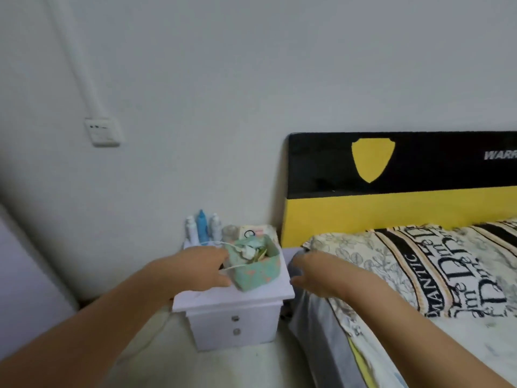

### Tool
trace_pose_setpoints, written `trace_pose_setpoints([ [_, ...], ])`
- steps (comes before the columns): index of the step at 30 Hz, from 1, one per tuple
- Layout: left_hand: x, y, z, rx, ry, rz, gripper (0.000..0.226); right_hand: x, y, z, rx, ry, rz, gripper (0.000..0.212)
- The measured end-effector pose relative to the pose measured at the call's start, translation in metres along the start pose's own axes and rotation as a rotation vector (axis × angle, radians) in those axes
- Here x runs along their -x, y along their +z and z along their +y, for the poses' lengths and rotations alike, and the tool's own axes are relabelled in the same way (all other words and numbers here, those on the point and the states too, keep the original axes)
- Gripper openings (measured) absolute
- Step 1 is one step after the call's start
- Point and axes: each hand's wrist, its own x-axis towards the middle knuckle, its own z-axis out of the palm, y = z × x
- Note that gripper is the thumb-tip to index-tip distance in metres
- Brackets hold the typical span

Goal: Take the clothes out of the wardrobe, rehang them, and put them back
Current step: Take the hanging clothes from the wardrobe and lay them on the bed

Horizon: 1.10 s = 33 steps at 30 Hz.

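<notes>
No clothes, hanger or wardrobe interior shows in the head view. My left hand [195, 268] reaches forward over the white nightstand [232, 303], its relaxed fingers beside a green fabric box [257, 273], and holds nothing. My right hand [313, 273] hangs in the air in front of the near corner of the bed [391, 317], fingers loosely bent and holding nothing. Both forearms stretch out from the bottom of the frame.
The green box holds a white cable and small items. Bottles [202, 228] stand at the back of the nightstand. A patterned quilt [447, 270] covers the bed below a black and yellow headboard [405, 191]. A pale panel [19, 275] fills the left edge. A wall switch [102, 134] is at upper left.
</notes>
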Motion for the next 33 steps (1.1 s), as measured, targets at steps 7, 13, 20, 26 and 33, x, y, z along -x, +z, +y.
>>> trace_pose_setpoints([
  [7,0.058,0.006,-0.072,0.172,-0.340,0.045,0.056,-0.052,-0.039,-0.078,0.143,-0.295,0.008,0.044],
  [13,0.134,0.024,-0.123,0.294,-0.562,0.050,0.050,-0.060,-0.053,-0.171,0.198,-0.525,-0.038,0.043],
  [20,0.237,0.047,-0.183,0.394,-0.796,0.122,0.061,-0.049,-0.046,-0.298,0.237,-0.776,-0.027,0.050],
  [26,0.342,0.060,-0.240,0.427,-0.935,0.158,0.059,-0.023,-0.033,-0.424,0.235,-0.935,-0.029,0.050],
  [33,0.447,0.073,-0.309,0.510,-1.111,0.257,0.061,0.014,-0.028,-0.546,0.212,-1.139,-0.030,0.049],
])
